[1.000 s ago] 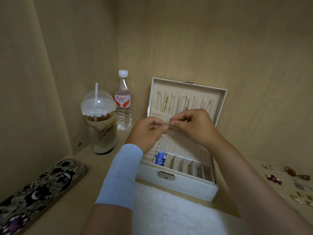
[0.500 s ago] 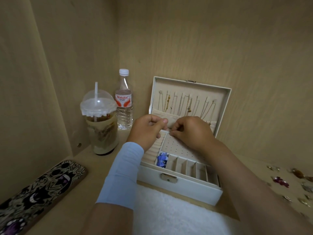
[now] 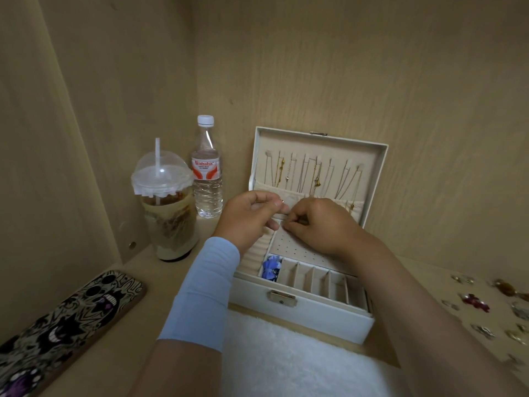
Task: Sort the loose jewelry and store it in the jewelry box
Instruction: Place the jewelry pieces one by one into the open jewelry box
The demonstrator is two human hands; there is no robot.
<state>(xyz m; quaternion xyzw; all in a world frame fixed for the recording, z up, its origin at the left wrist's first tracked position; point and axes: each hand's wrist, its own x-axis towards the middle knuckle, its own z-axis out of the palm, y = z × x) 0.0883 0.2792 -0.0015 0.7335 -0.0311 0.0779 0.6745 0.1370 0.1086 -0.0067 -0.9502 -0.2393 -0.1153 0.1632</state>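
An open cream jewelry box (image 3: 303,310) stands on the wooden shelf, its lid upright with several thin necklaces (image 3: 315,174) hanging inside. A blue flower piece (image 3: 271,270) lies in the front left compartment. My left hand (image 3: 247,217) pinches a tiny gold piece (image 3: 281,201) over the box's back left corner. Just to its right, my right hand (image 3: 317,224) has its fingertips pinched together against the top edge of the perforated earring panel (image 3: 292,247); what it grips is too small to tell. Loose jewelry (image 3: 492,308) lies on the shelf at the right.
A lidded plastic drink cup (image 3: 166,207) with a straw and a water bottle (image 3: 206,170) stand left of the box by the back corner. A patterned phone (image 3: 65,330) lies at the lower left. A white fluffy cloth (image 3: 289,362) lies in front of the box.
Both hands have dropped from the lid's pocket to the back edge of the earring panel. The right fingertips now touch the panel, and the left hand sits slightly apart from it.
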